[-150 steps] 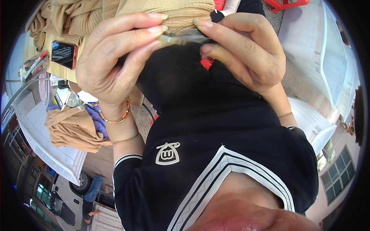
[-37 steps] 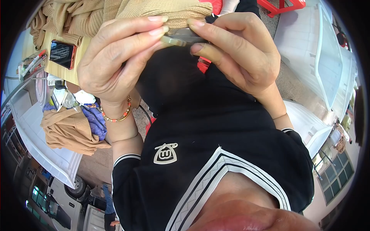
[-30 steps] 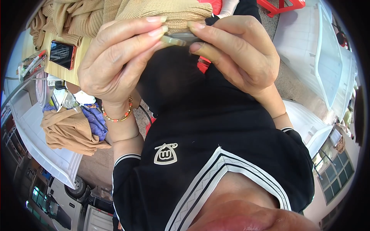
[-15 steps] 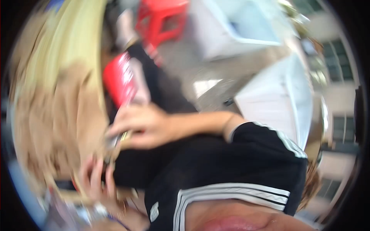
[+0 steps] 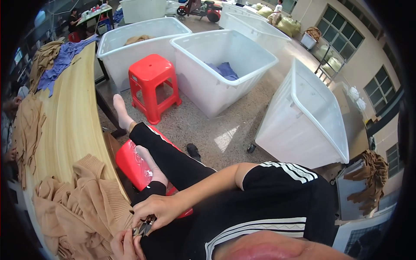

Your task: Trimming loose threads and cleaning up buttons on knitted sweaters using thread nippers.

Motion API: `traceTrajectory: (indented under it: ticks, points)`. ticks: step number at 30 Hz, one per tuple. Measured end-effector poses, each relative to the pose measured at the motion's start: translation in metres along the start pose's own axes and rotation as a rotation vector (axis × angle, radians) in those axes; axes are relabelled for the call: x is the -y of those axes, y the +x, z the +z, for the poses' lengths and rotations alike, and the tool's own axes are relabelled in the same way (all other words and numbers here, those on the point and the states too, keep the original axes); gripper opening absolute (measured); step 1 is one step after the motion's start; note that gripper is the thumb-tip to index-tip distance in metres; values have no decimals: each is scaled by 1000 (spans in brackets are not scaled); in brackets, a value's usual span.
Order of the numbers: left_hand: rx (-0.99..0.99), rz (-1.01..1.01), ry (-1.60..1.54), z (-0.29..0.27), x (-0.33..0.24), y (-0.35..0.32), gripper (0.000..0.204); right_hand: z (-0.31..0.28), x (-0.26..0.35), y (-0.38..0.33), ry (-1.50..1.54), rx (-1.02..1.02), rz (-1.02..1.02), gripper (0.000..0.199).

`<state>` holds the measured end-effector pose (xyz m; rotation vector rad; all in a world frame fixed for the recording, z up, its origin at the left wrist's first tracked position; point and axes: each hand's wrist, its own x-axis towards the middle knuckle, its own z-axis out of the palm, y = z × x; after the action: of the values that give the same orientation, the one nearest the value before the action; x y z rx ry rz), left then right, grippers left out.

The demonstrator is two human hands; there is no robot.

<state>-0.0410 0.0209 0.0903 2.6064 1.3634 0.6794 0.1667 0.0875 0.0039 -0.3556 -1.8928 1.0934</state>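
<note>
My right hand [image 5: 157, 209] is closed around dark metal thread snips [image 5: 146, 225], which point down toward my other hand. At the lower edge, my left hand [image 5: 123, 246] pinches the near edge of a tan knit sweater [image 5: 82, 203]; the fingertips are close to the blades and partly hide what lies between them. The sweater is heaped on the wooden table [image 5: 65, 138], its ribbed band toward me. Whether the blades are on a thread or on the knit, I cannot tell.
A red stool [image 5: 151, 82] stands ahead, and my foot rests on a second red stool [image 5: 130, 162]. Large white wheeled bins [image 5: 216, 86] fill the floor ahead and right. More tan and purple garments [image 5: 65, 58] lie at the table's far end. Another person [image 5: 74, 19] sits far left.
The earlier view is smeared by motion and turned differently; now it is sharp and takes in more of the room. My hands have come closer together, with the snips at the left fingertips.
</note>
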Motion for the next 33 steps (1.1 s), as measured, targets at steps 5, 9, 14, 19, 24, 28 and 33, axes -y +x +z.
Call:
traceTrajectory:
  ticks: [5,9,14,19,24,28,33]
  points:
    - [-135,-65,-31,4,1,0,31,-8,-9,17,37,51,-52,22]
    - [-214,-26,-80,9,11,0,30,-14,-11,27,32,65,-68,19]
    - [-174,-209,-362,6,22,10,26,-28,-4,44,55,81,-30,16]
    - [-85,-405,-801,-3,26,56,21,-67,11,60,-10,27,-4,16]
    - [8,-357,-1198,5,5,128,16,-119,32,47,-38,-158,-28,12]
    - [126,-367,-1374,22,-5,159,14,-137,30,27,7,-301,148,12]
    - [168,-468,-1490,71,17,163,12,-143,1,6,41,-351,325,11]
